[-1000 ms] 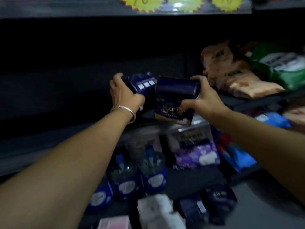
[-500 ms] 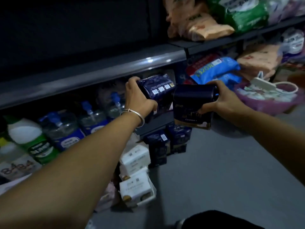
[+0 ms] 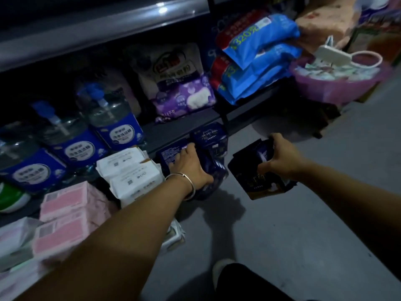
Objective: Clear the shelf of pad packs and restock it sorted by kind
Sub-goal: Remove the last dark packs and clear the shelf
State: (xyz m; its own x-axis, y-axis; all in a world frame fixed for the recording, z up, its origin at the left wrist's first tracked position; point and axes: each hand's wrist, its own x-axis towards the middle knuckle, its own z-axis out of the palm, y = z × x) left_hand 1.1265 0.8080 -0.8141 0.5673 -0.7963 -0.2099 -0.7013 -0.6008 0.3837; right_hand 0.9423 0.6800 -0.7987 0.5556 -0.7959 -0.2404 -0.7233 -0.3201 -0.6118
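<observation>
- The left hand (image 3: 188, 168) grips a dark blue pack (image 3: 213, 174) low over the floor (image 3: 303, 224); its fingers (image 3: 181, 154) curl over the far side and the thumb clamps the near side.
- Just beyond those fingers, two more dark packs (image 3: 208, 135) stand on the floor against the shelf (image 3: 173, 131) edge; the fingertips touch or nearly touch the left one, I cannot tell which.
- The right hand (image 3: 282, 157) holds a black pack (image 3: 258, 177) from above, tilted, clear of the floor; its fingers (image 3: 275, 141) wrap the far end and the thumb pinches the face.
- The two held packs sit near each other but apart.
- Left of the left fingers, white packs (image 3: 130, 170) are stacked on the floor, with pink packs (image 3: 69, 205) further left.
- A silver bangle (image 3: 184, 181) circles the left wrist.
- Beyond the fingers, on the shelf, stand blue-labelled jugs (image 3: 108, 118), a purple bag (image 3: 184, 94) and blue bags (image 3: 260, 61).
- Far beyond the right fingers sits a pink basin (image 3: 338, 88).
</observation>
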